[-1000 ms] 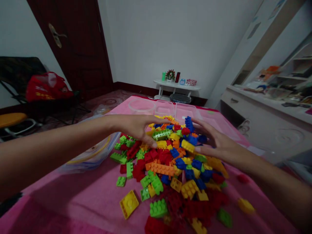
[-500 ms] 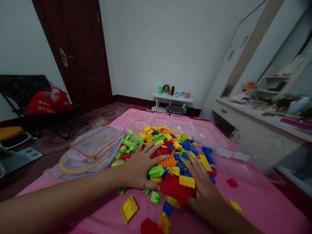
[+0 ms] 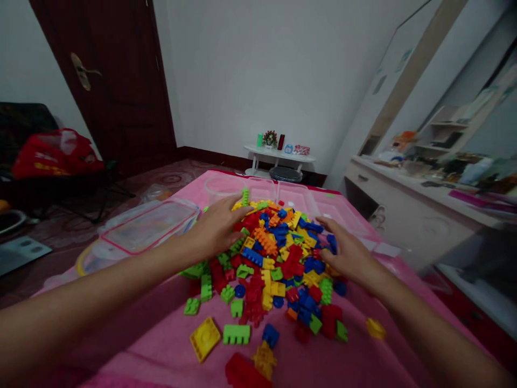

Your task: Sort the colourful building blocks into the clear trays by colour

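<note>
A heap of plastic building bricks [image 3: 278,258] in red, yellow, green, blue and orange lies on a pink cloth [image 3: 161,345]. My left hand [image 3: 214,229] rests on the heap's left side, fingers spread and pointing toward the far end. My right hand [image 3: 347,253] lies against the heap's right side, fingers stretched over the blue and yellow bricks. Neither hand grips a brick. Loose pieces lie nearer me: a flat yellow square [image 3: 205,338], a green brick [image 3: 236,334], a red brick [image 3: 242,372].
Clear plastic containers [image 3: 291,194] stand at the cloth's far end. A stack of clear lids with pink and yellow rims [image 3: 141,229] lies at the left. A chair with a red bag [image 3: 52,156], a dark door and a white dresser [image 3: 420,215] surround the table.
Both hands moved from flat on top of the heap's near part out to its left and right sides, farther up. The bricks have shifted and now pile higher in the middle.
</note>
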`<state>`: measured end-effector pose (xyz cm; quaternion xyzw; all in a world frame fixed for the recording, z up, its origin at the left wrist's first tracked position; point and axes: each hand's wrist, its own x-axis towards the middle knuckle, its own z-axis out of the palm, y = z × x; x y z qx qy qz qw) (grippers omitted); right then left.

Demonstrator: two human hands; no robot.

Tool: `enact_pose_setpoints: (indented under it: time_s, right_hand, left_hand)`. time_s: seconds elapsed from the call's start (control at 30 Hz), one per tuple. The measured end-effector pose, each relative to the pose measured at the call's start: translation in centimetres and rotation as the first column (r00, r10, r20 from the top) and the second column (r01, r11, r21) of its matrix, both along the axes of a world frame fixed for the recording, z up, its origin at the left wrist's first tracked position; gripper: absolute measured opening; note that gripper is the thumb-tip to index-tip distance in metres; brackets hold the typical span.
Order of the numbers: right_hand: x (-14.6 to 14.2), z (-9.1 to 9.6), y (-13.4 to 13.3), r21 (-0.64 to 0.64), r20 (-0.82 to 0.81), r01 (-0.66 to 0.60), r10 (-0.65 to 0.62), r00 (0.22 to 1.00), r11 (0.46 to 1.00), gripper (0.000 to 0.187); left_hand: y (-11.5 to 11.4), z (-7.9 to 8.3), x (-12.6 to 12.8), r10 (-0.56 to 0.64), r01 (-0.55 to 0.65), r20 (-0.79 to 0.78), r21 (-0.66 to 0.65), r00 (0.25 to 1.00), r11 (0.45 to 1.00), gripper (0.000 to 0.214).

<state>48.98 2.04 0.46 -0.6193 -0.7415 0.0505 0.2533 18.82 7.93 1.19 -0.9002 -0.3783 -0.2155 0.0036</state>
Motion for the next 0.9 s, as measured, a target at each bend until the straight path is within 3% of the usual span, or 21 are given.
enact_pose_setpoints:
  time_s: [0.1, 0.2, 0.27, 0.33, 0.5, 0.63, 0.7, 0.8, 0.9]
  right_hand:
    - [2.2, -0.5, -2.4, 0.117, 0.146, 0.031, -0.048, 0.988, 0.993, 0.049]
    - [3.9, -1.7, -4.2, 0.185, 0.343, 0.014, -0.078, 0.936, 0.983, 0.04]
    - [5.2, -2.5, -4.9, 0.196, 0.441, 0.048, -0.131, 0.888, 0.98, 0.04]
    - [6.7, -3.1, -5.3, 0.196, 0.504, 0.076, -0.167, 0.848, 0.978, 0.035]
    - [9.3, -2.8, -5.5, 0.239, 0.566, 0.105, -0.226, 0.793, 0.965, 0.024]
    - [7.3, -2.2, -4.5, 0.252, 0.429, 0.028, -0.137, 0.893, 0.967, 0.029]
    - [5.9, -2.7, -3.2, 0.253, 0.301, 0.046, -0.124, 0.945, 0.966, 0.034]
    - [4.9, -4.5, -0.6, 0.209, 0.094, 0.206, -0.229, 0.969, 0.956, 0.041]
    - [5.0, -6.7, 1.8, 0.007, -0.133, 0.396, -0.392, 0.91, 0.918, 0.052]
  left_hand:
    - [-4.9, 0.1, -0.2, -0.252, 0.255, 0.041, -0.077, 0.967, 0.964, 0.054]
    - [-9.2, 0.1, 0.4, -0.567, 0.541, -0.035, -0.259, 0.823, 0.8, 0.057]
    - [-10.7, -0.2, 1.0, -0.668, 0.621, -0.049, -0.32, 0.743, 0.715, 0.054]
    - [-11.0, -0.7, 1.4, -0.707, 0.657, -0.065, -0.318, 0.704, 0.683, 0.05]
    - [-9.3, -2.5, 2.3, -0.65, 0.619, -0.115, -0.218, 0.751, 0.754, 0.036]
    - [-8.0, -3.5, 3.3, -0.581, 0.565, -0.095, -0.148, 0.808, 0.811, 0.038]
    - [-7.4, -3.8, 3.8, -0.546, 0.535, -0.099, -0.12, 0.832, 0.837, 0.038]
    - [-6.7, -4.1, 4.0, -0.467, 0.462, -0.136, -0.066, 0.874, 0.884, 0.035]
    - [-6.0, -4.3, 3.5, -0.363, 0.373, -0.157, 0.037, 0.919, 0.927, 0.033]
